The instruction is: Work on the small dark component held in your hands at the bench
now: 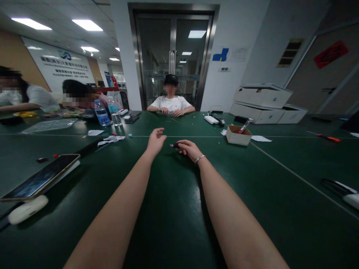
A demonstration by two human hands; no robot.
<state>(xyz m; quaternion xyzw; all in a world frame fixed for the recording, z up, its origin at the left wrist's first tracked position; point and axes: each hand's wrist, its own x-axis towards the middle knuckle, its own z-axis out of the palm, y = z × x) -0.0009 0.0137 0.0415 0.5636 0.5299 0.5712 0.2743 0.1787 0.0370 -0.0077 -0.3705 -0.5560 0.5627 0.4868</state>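
Over the middle of the green table [174, 209], my right hand [191, 150] pinches a small black USB flash drive [174, 145]. Its metal plug points left, toward my other hand. The pinching fingers cover the rear end of the drive. My left hand [156, 141] is a short way to the left of the plug, apart from it. Its fingers are partly spread with nothing between them. A silver bracelet [200, 159] circles my right wrist.
On the left lie a phone [42, 177], a white rounded device [28, 210] and paper scraps; water bottles [102, 114] stand behind. A small cardboard box [238, 135], white boxes [260, 97] and an orange-handled screwdriver [331, 138] are on the right. A person [171, 102] sits opposite.
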